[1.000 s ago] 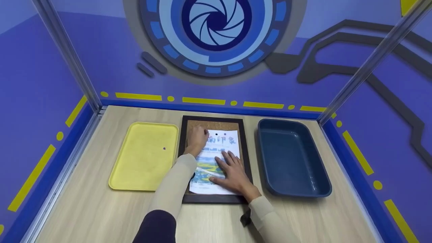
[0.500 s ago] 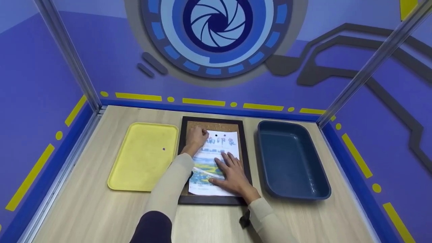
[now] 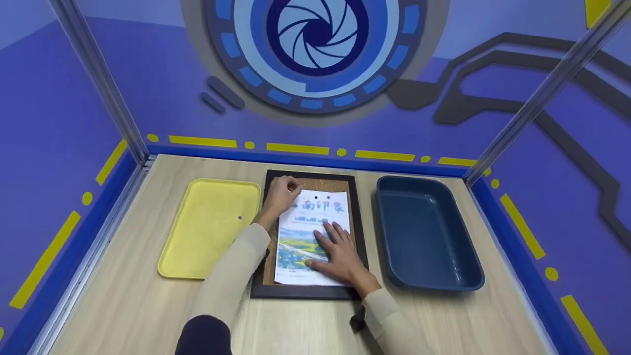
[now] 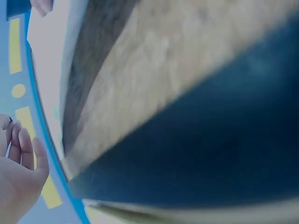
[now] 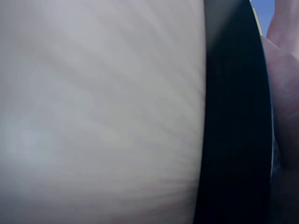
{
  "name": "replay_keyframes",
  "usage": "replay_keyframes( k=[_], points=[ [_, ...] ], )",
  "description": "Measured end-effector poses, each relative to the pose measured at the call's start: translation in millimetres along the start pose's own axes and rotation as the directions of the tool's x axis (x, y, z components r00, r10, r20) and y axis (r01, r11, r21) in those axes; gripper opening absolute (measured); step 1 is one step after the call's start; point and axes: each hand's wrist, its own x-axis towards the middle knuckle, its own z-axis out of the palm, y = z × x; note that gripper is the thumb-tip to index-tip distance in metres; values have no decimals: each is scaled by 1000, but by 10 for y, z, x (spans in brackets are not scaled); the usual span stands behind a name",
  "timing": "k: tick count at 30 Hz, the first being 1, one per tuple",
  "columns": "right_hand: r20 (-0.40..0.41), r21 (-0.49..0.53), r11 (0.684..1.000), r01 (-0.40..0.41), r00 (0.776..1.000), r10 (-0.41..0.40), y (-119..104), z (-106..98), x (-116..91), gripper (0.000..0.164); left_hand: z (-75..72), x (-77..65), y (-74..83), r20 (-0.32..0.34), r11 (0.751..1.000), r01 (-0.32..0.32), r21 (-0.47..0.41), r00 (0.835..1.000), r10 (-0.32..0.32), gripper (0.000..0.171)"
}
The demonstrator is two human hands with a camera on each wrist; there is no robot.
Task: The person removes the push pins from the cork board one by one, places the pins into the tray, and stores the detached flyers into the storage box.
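Observation:
A printed sheet (image 3: pixel 305 236) with blue characters and a landscape lies on a corkboard (image 3: pixel 325 185) in a dark frame. Near the sheet's top left corner, my left hand (image 3: pixel 281 195) pinches a tiny dark thumbtack (image 4: pixel 10 119) between thumb and fingertips, its thin point showing in the left wrist view. My right hand (image 3: pixel 340 254) rests spread on the lower right of the sheet. Two small round tack heads, one black (image 3: pixel 316 197) and one purple (image 3: pixel 328 197), sit along the sheet's top edge. The right wrist view shows mostly sleeve and a dark strap.
Left of the board lies a yellow tray (image 3: pixel 197 261) with one small purple tack (image 3: pixel 239 217) on it. A deep dark blue bin (image 3: pixel 473 283) stands to the right. Blue panels and metal posts enclose the wooden table (image 3: pixel 123 305).
My left hand has risen off the sheet's top left corner and moved up and left, uncovering more of the characters. The right hand stays in place.

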Motion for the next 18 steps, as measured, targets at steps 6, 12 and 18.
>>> replay_keyframes(
  k=[6, 12, 18],
  points=[
    [-3, 6, 1000, -5, 1000, 5, 1, 10, 8, 92, -316, -52, 27, 10, 998, -58, -10, 998, 58, 13],
    [-14, 8, 1000, 10, 1000, -10, 2, 13, -4, 92, -634, -178, -25, 15, 995, -96, -9, 995, 97, 15],
    [-27, 14, 1000, 11, 1000, -11, 13, 33, -6, 92, -866, -320, -207, 16, 995, -99, 21, 995, 98, 13]
  ],
)
